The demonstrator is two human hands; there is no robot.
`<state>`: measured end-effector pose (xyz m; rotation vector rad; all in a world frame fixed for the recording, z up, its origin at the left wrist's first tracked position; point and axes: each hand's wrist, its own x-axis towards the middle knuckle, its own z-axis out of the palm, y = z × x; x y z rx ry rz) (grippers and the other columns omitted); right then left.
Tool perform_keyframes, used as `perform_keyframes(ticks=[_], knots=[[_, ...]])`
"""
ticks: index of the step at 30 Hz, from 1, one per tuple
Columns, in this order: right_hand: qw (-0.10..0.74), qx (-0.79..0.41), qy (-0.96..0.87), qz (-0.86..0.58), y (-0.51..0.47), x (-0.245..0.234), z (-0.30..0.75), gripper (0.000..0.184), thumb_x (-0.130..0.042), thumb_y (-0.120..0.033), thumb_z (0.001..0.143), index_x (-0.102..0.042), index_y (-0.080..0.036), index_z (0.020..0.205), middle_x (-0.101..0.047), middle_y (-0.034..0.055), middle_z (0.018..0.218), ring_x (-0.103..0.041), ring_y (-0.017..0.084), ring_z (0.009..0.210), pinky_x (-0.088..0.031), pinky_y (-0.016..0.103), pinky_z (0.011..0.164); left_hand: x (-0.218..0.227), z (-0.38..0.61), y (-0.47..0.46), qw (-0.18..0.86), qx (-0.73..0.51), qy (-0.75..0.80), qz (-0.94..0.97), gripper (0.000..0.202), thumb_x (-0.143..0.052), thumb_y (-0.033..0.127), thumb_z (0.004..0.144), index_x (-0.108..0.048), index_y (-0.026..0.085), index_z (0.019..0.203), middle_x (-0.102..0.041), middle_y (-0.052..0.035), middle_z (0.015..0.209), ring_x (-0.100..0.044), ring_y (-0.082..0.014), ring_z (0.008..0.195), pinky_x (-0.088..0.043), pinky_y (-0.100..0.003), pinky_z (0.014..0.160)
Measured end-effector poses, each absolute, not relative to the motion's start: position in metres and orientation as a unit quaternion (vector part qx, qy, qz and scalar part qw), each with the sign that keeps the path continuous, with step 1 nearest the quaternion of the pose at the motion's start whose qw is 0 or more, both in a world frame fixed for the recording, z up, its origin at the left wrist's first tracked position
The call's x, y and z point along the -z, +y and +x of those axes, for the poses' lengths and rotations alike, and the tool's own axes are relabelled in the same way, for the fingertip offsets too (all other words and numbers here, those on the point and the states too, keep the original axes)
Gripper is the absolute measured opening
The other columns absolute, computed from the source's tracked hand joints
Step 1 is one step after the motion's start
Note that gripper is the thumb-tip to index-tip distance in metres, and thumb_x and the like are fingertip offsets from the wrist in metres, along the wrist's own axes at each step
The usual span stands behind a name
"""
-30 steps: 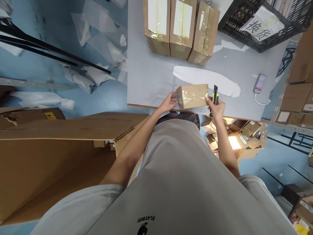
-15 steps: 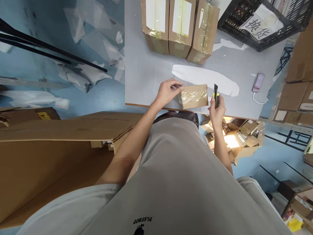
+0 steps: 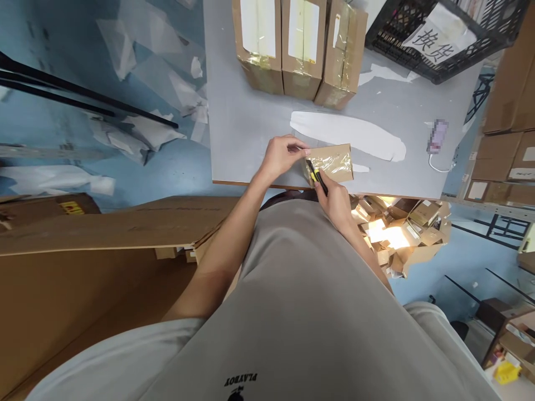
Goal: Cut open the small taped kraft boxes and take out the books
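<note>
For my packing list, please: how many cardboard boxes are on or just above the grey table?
4: one small box by the knife, at the near edge; left box, middle box and right box in the row farther back. Some may be hidden.

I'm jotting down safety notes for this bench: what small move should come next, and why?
Probably shift the left hand a little farther from the cutter before any cut. The right hand holds the cutter with its tip at the left end of the small box, and the left fingertips are at that same end, close to the blade.
</note>
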<state>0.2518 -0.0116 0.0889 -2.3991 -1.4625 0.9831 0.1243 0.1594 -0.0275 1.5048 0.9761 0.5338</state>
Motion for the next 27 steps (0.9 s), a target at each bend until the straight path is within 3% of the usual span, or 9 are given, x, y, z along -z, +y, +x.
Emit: perform_keyframes(ticks=[12, 18, 27], knots=[[-0.160, -0.315, -0.478, -0.804, 0.011, -0.124, 0.218, 0.063, -0.031, -0.028, 0.123, -0.036, -0.016, 0.185, -0.079, 0.0243, 0.140, -0.083, 0.034, 0.116, -0.064, 0.042, 0.102, 0.027, 0.125, 0.152, 0.586, -0.228, 0.430, 0.648, 0.017, -0.090, 0.035, 0.089, -0.092, 0.021, 0.097, -0.086, -0.0064, 0.100, -0.077, -0.0218, 0.090, -0.066, -0.036, 0.089], [-0.203, -0.304, -0.491, -0.791, 0.018, -0.137, 0.212, 0.067, -0.037, -0.018, 0.120, -0.031, -0.017, 0.186, -0.079, 0.0264, 0.135, -0.086, 0.033, 0.114, -0.066, 0.040, 0.098, 0.027, 0.124, 0.142, 0.569, -0.232, 0.437, 0.656, 0.015, -0.087, 0.034, 0.090, -0.091, 0.021, 0.097, -0.085, -0.0064, 0.102, -0.076, -0.0207, 0.085, -0.065, -0.034, 0.084], [-0.224, -0.321, -0.492, -0.778, 0.014, -0.143, 0.218, 0.057, -0.044, -0.011, 0.117, -0.049, -0.013, 0.175, -0.083, 0.0269, 0.129, -0.086, 0.034, 0.119, -0.066, 0.039, 0.099, 0.028, 0.123, 0.134, 0.551, -0.230, 0.456, 0.660, 0.015, -0.083, 0.032, 0.094, -0.090, 0.023, 0.102, -0.085, -0.0053, 0.107, -0.074, -0.0194, 0.084, -0.062, -0.032, 0.081]])
